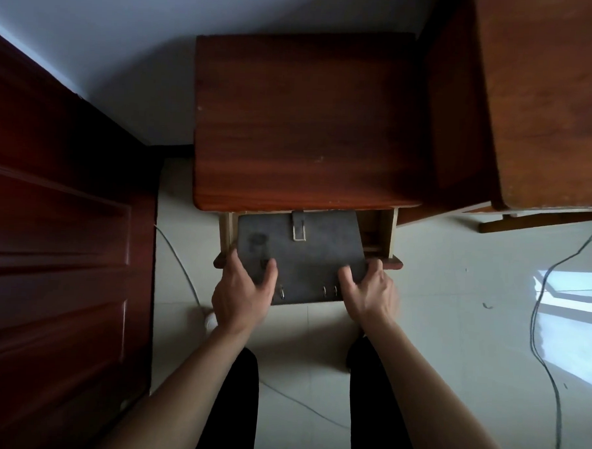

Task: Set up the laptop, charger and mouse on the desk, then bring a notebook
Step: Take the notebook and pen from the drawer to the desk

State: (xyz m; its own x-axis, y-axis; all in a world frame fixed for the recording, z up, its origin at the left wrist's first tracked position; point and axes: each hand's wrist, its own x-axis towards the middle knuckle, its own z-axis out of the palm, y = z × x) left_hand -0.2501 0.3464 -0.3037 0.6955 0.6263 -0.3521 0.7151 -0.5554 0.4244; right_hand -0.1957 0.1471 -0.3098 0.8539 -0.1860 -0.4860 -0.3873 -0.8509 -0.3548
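Notebook, a grey ring-bound binder with a strap clasp (pixel 300 255), is gripped at its near corners by left hand (pixel 242 293) and right hand (pixel 369 293), half out of the open wooden drawer (pixel 387 235) at 12 o'clock; carrying it to the bench remains.

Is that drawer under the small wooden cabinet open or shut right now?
Open. The drawer is pulled out past the cabinet top, and the grey notebook sits tilted over it, held by the left hand and right hand.
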